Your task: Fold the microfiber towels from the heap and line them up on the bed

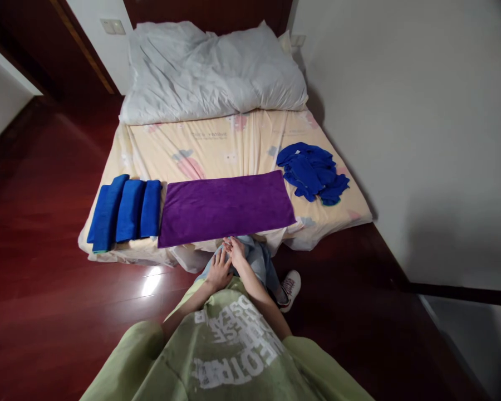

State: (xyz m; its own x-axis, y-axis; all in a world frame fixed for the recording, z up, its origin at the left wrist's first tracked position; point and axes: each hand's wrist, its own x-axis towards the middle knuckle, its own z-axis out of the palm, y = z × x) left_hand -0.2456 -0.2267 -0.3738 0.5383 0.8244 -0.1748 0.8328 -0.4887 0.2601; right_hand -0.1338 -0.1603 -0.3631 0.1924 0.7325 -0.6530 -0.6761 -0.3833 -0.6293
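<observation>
My left hand [219, 271] rests on my lap with its fingers stretched and apart, holding nothing. Beside it, my right hand [235, 252] lies with loosely bent fingers close to those of the left, and nothing shows in it. Just beyond both hands, a purple towel [227, 209] is spread flat along the front of the bed. To its left sit several folded blue towels [129, 210] in a row, the leftmost ones overlapping. Right of the purple towel is a crumpled heap of blue cloths [311, 172].
The bed [234, 145] has a cream patterned sheet under a clear-looking cover. A large white pillow or quilt [212, 72] lies at its head. A white wall [421, 139] borders the right side, and dark red flooring [58, 239] runs along the left.
</observation>
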